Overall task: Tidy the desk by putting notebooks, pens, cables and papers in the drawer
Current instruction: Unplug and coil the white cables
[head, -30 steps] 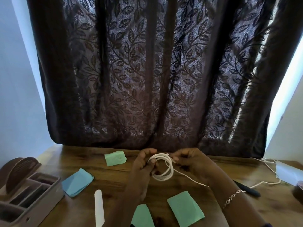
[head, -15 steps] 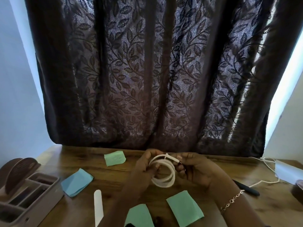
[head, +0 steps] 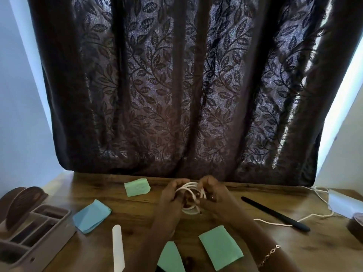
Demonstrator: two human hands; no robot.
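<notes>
1. White cable (head: pixel 189 187): wound into a small coil and held between my two hands over the middle of the desk (head: pixel 137 213), towards its back edge. My left hand (head: pixel 171 202) curls its fingers round the coil's left side. My right hand (head: pixel 217 199) grips the right side, thumb and fingers closed on the loops. Blur hides whether the lowest loop touches the wood. A bracelet (head: pixel 269 255) is on my right wrist.

2. Papers, loose on the desk:
   - far green sheet (head: pixel 137 187), behind and left of my hands
   - blue sheet (head: pixel 91 215), further left
   - near green sheet (head: pixel 170 258), between my forearms
   - right green sheet (head: pixel 220 247), just beside it

3. Black pen (head: pixel 275 213): lying slanted to the right of my right hand. A second white cable (head: pixel 273 223) runs beneath its near end and trails to the desk's right edge.

4. White stick (head: pixel 117 248): lying lengthwise, left of my left forearm.

5. Brown organiser tray (head: pixel 39 228): at the left edge, with several compartments.

6. Dark leaf-patterned curtain (head: pixel 176 85): hanging behind the desk.
</notes>
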